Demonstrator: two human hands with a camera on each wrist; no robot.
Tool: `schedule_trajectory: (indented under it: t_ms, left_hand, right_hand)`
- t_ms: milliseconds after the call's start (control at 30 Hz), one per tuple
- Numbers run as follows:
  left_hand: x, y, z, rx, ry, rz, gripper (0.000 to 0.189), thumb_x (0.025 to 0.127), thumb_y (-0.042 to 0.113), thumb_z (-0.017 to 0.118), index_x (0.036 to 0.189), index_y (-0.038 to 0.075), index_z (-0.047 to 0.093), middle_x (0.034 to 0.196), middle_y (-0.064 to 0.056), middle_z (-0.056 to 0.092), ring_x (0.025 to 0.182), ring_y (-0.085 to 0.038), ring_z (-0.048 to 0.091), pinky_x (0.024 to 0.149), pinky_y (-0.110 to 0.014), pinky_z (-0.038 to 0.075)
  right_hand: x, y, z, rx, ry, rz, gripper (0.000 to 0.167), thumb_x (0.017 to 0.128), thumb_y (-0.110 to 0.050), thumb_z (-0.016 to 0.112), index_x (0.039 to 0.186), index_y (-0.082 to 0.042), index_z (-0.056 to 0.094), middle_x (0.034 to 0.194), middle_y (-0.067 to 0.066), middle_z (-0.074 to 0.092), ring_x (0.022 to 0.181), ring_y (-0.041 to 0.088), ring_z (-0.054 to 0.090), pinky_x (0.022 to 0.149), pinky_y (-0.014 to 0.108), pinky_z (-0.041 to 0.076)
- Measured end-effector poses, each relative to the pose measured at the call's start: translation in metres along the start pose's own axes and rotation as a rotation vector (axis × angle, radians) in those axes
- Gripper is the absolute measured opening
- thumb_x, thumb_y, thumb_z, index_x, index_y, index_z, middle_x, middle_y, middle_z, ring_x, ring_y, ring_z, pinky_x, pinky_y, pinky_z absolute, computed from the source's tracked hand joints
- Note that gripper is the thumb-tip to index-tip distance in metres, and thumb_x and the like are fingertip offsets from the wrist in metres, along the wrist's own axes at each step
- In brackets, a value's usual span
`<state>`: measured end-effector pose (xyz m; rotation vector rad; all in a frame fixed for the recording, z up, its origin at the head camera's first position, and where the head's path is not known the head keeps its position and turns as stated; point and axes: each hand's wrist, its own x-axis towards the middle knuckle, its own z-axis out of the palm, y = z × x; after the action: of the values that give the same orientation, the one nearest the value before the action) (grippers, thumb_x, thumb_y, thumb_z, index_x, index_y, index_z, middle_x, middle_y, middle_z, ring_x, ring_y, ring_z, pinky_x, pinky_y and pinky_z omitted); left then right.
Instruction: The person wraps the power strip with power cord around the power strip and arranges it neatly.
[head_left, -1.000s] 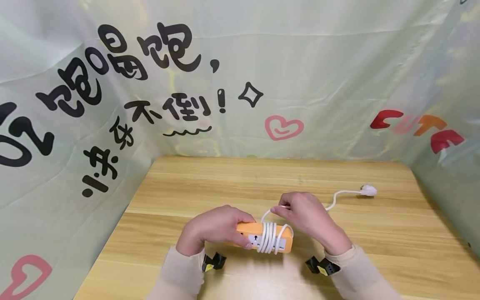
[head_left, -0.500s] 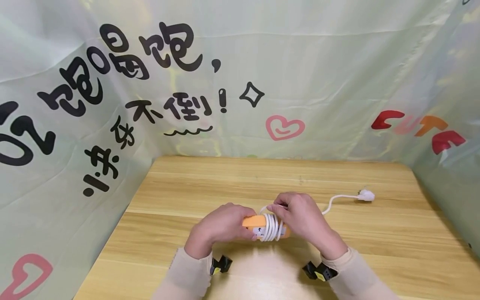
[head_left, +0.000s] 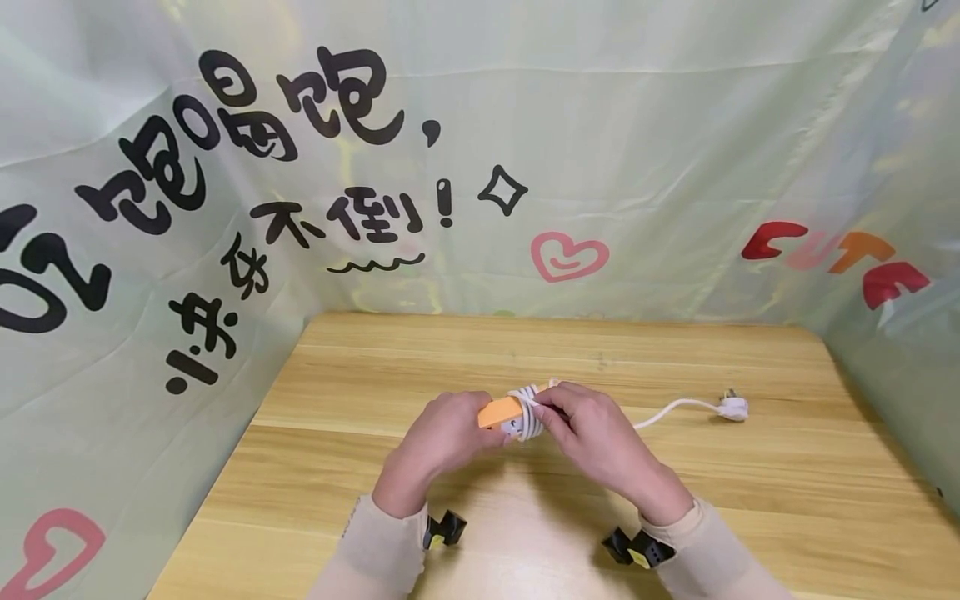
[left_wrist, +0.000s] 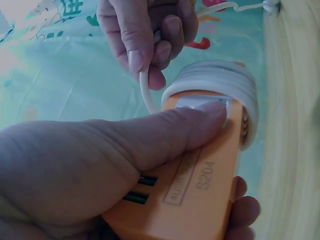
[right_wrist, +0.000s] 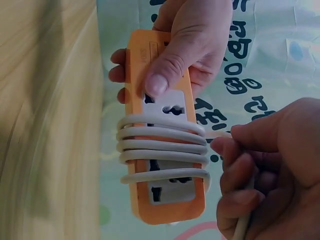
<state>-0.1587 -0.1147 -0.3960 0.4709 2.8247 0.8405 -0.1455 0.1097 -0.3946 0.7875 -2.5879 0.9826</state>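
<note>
My left hand (head_left: 450, 433) grips one end of an orange power strip (head_left: 500, 412), its thumb lying across the socket face and its fingers wrapped behind, as the left wrist view shows. Several turns of white cord (right_wrist: 162, 146) circle the strip around its sockets. My right hand (head_left: 603, 433) pinches the cord's free run between thumb and fingers, close beside the wound turns. From that hand the cord trails right to a white plug (head_left: 733, 407) at the right of the table. In the right wrist view the strip's far end (right_wrist: 170, 215) sticks out past the coils.
The wooden table (head_left: 360, 367) spreads beneath both hands, bounded at the back and sides by a pale printed curtain (head_left: 637, 150). Black wrist cameras (head_left: 447, 528) sit at both sleeve cuffs.
Both hands have moved the power strip up and away from the body, and it now tilts. The right hand has drawn in closer to the coils. The plug has shifted and turned slightly.
</note>
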Motion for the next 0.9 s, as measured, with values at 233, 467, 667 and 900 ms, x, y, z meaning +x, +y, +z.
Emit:
schedule_trajectory:
  t_ms: [233, 467, 667, 900]
  left_hand:
    - [0.001, -0.004, -0.005, -0.067, 0.078, -0.024, 0.023, 0.091, 0.033, 0.083, 0.096, 0.017, 0.069, 0.074, 0.005, 0.059, 0.061, -0.013, 0.048, 0.057, -0.028, 0.038]
    - [0.002, -0.003, -0.007, -0.094, 0.126, -0.045, 0.023, 0.091, 0.035, 0.083, 0.095, 0.018, 0.068, 0.072, 0.005, 0.058, 0.062, -0.013, 0.048, 0.057, -0.029, 0.039]
    - [0.002, -0.001, -0.009, -0.115, 0.173, -0.071, 0.026, 0.092, 0.038, 0.083, 0.101, 0.018, 0.069, 0.074, 0.004, 0.060, 0.063, -0.014, 0.051, 0.058, -0.030, 0.042]
    - [0.004, -0.001, -0.013, -0.152, 0.249, -0.112, 0.031, 0.092, 0.040, 0.082, 0.110, 0.016, 0.073, 0.078, 0.002, 0.062, 0.067, -0.018, 0.053, 0.059, -0.033, 0.042]
  right_hand:
    - [0.000, -0.001, -0.002, -0.004, -0.044, -0.016, 0.015, 0.103, -0.007, 0.067, 0.116, -0.009, 0.075, 0.091, -0.008, 0.064, 0.072, 0.003, 0.050, 0.064, 0.024, 0.045]
    - [0.002, -0.001, -0.003, -0.001, -0.036, 0.092, 0.009, 0.105, -0.015, 0.065, 0.097, -0.017, 0.068, 0.072, -0.011, 0.052, 0.061, 0.003, 0.045, 0.057, 0.025, 0.041]
    - [0.003, 0.001, -0.005, -0.033, -0.043, 0.150, 0.024, 0.108, -0.025, 0.063, 0.084, -0.019, 0.061, 0.068, -0.010, 0.050, 0.057, 0.006, 0.042, 0.055, 0.026, 0.038]
    - [0.002, -0.001, -0.006, 0.013, -0.058, 0.084, 0.015, 0.106, -0.006, 0.061, 0.098, -0.015, 0.071, 0.082, -0.007, 0.063, 0.068, 0.005, 0.051, 0.061, 0.025, 0.045]
